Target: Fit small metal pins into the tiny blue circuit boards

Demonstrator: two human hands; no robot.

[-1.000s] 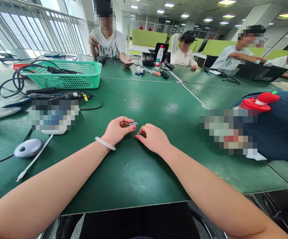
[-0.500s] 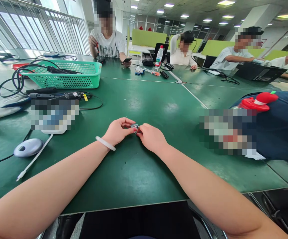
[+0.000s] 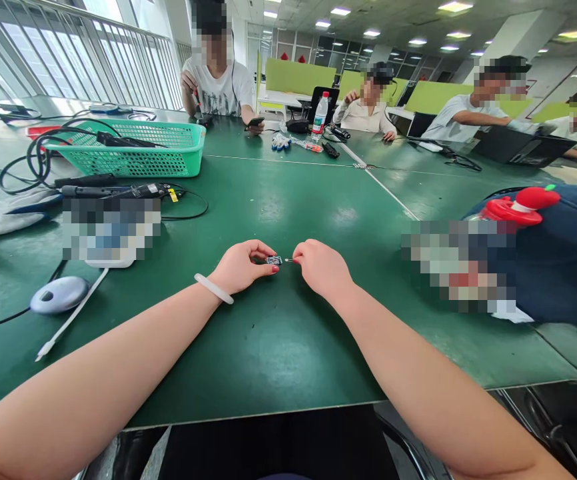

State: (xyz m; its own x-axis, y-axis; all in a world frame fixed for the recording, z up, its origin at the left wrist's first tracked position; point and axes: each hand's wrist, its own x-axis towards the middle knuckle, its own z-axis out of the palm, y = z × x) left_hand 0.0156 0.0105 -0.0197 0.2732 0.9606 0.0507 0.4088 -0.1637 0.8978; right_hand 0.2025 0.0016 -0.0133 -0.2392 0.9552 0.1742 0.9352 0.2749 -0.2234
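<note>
My left hand [image 3: 242,267], with a white bangle at its wrist, pinches a small dark circuit board [image 3: 274,261] with pale markings between thumb and fingers. To its right, my right hand [image 3: 322,267] is closed in a pinch on a tiny thin piece with a pale tip [image 3: 289,260], too small to name. That tip points left toward the board, with a narrow gap between them. Both hands are just above the green table [image 3: 288,353]. The far ends of the right fingers are partly hidden behind the hand.
On the left are a green basket [image 3: 133,150] with cables, black-handled tools [image 3: 118,191], gloves [image 3: 13,212], and a pale oval object [image 3: 59,295] beside a white cable [image 3: 71,317]. A dark blue bag [image 3: 563,260] lies on the right. People sit across the table near a bottle [image 3: 320,117].
The right hand came in to the circuit board, then drew back to the right with the tiny piece in its fingers. The left hand shifted slightly right, still holding the board.
</note>
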